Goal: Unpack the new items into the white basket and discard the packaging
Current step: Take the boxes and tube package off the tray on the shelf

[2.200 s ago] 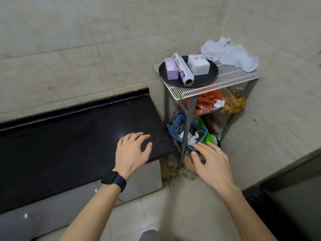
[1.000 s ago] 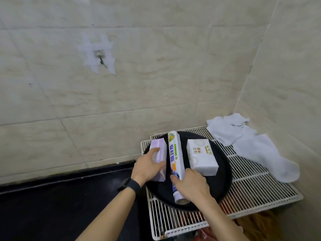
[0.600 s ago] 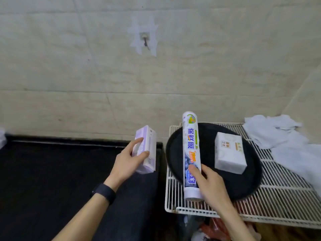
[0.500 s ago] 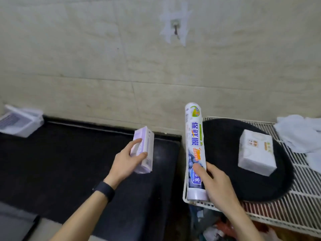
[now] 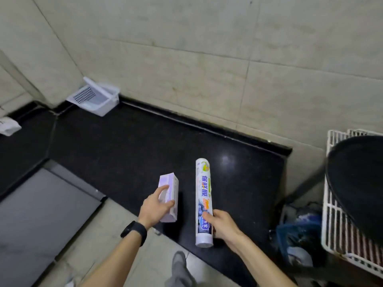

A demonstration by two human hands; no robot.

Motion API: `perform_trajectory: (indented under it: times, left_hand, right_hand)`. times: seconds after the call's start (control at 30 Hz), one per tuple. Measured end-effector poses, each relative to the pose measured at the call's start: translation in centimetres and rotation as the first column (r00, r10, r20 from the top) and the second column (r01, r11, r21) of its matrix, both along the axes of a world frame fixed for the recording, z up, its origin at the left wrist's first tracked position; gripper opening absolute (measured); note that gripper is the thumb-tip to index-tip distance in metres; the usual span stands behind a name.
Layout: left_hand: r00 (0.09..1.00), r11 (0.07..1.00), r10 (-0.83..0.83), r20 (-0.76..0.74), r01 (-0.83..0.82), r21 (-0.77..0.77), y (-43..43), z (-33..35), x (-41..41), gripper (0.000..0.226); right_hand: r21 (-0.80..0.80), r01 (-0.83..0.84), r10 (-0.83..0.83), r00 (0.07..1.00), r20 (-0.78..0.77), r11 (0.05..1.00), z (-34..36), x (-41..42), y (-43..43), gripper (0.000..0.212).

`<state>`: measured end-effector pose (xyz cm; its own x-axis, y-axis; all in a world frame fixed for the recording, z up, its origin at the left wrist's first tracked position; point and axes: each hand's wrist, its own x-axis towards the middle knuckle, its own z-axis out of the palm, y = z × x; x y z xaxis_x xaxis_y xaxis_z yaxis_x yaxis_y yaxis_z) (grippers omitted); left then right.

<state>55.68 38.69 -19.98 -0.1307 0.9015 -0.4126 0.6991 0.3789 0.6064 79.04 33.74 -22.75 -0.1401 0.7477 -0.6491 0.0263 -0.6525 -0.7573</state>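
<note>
Beyond stands a perforated white plastic basket; left hand grips a lilac cardboard carton, right hand a printed cylindrical tube.

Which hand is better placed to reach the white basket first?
Left, probably: the left hand with the purple box is nearer the white basket, which sits far left by the wall; the right hand with the roll is farther.

purple box being gripped by left hand | wrapped roll being held by right hand | white basket being kept against wall
</note>
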Motion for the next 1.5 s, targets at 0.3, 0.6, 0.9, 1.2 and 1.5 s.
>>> perform_trajectory:
  times: [0.3,0.6,0.9,1.2,1.5]
  left_hand:
    - [0.988,0.988,-0.145,0.052,0.148,-0.047,10.3,-4.6,-6.1,0.065]
    - [0.973,0.973,-0.229,0.041,0.229,0.009,17.8,-5.3,-9.1,0.063]
    - [0.918,0.917,-0.397,-0.008,0.396,-0.049,16.5,-7.6,-10.4,0.064]
    - [0.795,0.827,-0.513,-0.323,0.559,0.062,16.6,-5.5,-8.3,0.062]
    - [0.620,0.562,-0.673,-0.403,0.783,0.267,13.6,1.3,8.2,0.070]
  right_hand:
    - [-0.046,0.139,-0.135,0.988,0.080,0.989,-5.1,-10.9,7.3,0.021]
    - [-0.074,0.123,-0.113,0.985,0.131,0.990,-5.3,-16.3,13.8,0.014]
    - [-0.071,0.035,0.004,0.871,0.490,0.997,-5.6,-17.4,14.4,0.031]
    - [0.018,0.023,-0.029,0.899,0.436,1.000,-2.3,-13.2,12.7,0.047]
    - [0.426,-0.049,-0.285,0.674,0.682,0.904,11.2,3.6,3.1,0.039]
